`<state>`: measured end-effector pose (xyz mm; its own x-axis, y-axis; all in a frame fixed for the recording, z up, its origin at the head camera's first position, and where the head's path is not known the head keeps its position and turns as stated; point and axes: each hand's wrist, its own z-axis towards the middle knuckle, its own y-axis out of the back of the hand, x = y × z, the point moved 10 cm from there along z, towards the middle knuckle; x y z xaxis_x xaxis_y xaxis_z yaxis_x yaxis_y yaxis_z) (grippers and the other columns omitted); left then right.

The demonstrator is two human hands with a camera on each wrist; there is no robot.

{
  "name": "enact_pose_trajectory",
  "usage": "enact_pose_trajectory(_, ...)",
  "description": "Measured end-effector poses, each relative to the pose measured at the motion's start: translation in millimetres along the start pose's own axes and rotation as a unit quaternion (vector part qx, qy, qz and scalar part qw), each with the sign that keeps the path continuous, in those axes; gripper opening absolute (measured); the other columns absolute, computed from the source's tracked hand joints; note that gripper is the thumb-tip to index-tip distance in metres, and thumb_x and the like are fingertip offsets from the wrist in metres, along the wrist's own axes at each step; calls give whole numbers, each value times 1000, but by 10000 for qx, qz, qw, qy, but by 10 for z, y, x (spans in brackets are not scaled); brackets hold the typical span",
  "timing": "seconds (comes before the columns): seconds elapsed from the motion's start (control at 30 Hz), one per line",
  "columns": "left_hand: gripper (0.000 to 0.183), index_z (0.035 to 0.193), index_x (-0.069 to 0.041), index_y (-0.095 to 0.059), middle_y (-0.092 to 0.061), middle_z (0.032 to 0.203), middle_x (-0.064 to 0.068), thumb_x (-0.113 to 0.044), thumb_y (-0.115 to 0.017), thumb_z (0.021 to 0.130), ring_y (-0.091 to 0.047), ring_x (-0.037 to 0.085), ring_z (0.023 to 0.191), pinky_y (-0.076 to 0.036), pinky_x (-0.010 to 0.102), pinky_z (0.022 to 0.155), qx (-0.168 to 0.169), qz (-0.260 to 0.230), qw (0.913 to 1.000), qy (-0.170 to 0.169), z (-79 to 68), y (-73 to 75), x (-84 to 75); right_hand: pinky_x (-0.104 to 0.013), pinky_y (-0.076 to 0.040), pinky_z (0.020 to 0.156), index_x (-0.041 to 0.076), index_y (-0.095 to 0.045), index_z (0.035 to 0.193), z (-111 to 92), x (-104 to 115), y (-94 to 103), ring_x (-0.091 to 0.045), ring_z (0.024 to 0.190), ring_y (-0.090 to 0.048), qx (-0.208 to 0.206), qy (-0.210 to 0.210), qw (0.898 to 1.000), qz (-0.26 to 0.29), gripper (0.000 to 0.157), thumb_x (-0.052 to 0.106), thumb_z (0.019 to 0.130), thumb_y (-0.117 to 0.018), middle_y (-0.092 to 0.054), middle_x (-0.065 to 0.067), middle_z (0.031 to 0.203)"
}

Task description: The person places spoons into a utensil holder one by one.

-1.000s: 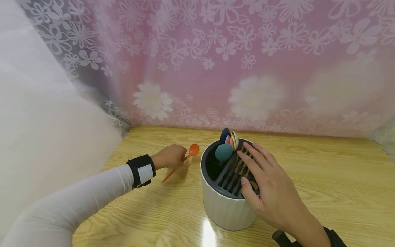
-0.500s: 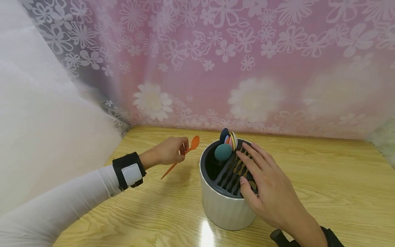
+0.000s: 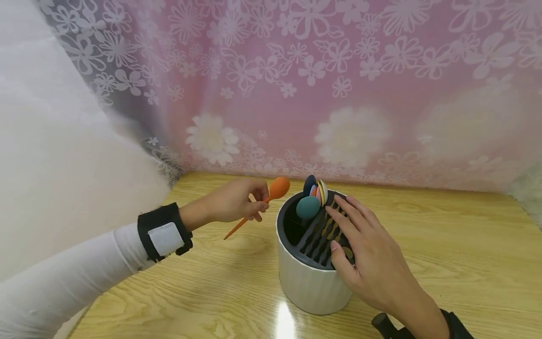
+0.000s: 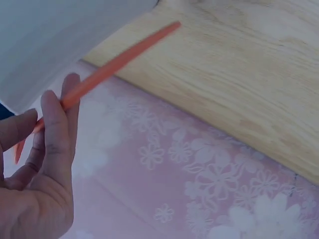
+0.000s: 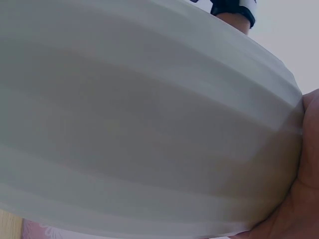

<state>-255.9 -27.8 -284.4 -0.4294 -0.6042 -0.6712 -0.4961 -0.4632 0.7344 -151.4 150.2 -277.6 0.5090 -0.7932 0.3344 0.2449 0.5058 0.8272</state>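
Note:
My left hand point(image 3: 239, 200) pinches an orange spoon point(image 3: 279, 188) between thumb and fingers, just left of a white ribbed utensil holder point(image 3: 313, 292). The spoon's bowl points up toward the holder, and its thin handle point(image 4: 124, 62) slants away in the left wrist view. My right hand point(image 3: 377, 254) rests over the holder's dark slotted top point(image 3: 315, 242), fingers spread and fairly straight. In the right wrist view its palm point(image 5: 294, 209) lies against the ribbed wall point(image 5: 149, 119). Inside the holder's open compartment a teal spoon point(image 3: 307, 207) and a dark blue spoon point(image 3: 309, 185) stand bowl up.
Several more colourful utensils point(image 3: 322, 193) stand close together at the back of the holder. The holder is on a wood-grain table point(image 3: 457, 245). A pink flowered cloth point(image 3: 271, 108) hangs behind the table, and a white surface point(image 3: 76, 155) lies to the left.
My left hand has lifted the orange spoon off the table and brought it up and rightward, nearer the holder; the bowl has turned over. My right hand has stayed on the holder.

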Motion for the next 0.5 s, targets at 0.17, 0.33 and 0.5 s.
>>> enact_pose_trajectory(0.17, 6, 96, -5, -65, -68, 98, 8, -11, -65, 98, -72, 13, 79, -57, 27, 70, -490, 360, 9976, -325, -49, 114, -256, -58, -37, 106, 10, -55, 143, -8, 3, 0, -32, 146, -32, 5, -15, 10000, 23, 50, 17, 94, -56, -40, -10, 157)
enact_pose_trajectory(0.33, 8, 94, -8, -70, -69, 97, 4, -15, -68, 97, -65, 16, 84, -52, 29, 69, -1158, 960, 9864, -666, -112, 271, -534, -58, -37, 106, 10, -55, 143, -8, 6, 6, -32, 146, -32, -27, -4, 10000, 10, 49, 17, 94, -56, -40, -10, 157)
enact_pose_trajectory(0.5, 8, 94, -8, -69, -69, 95, 4, -16, -71, 95, -63, 16, 80, -51, 31, 67, -1687, 881, 9782, -836, -157, 471, -785, -57, -36, 107, 9, -55, 143, -10, 11, 8, -33, 146, -33, -48, 10, 10000, 4, 50, 17, 94, -56, -41, -10, 157)
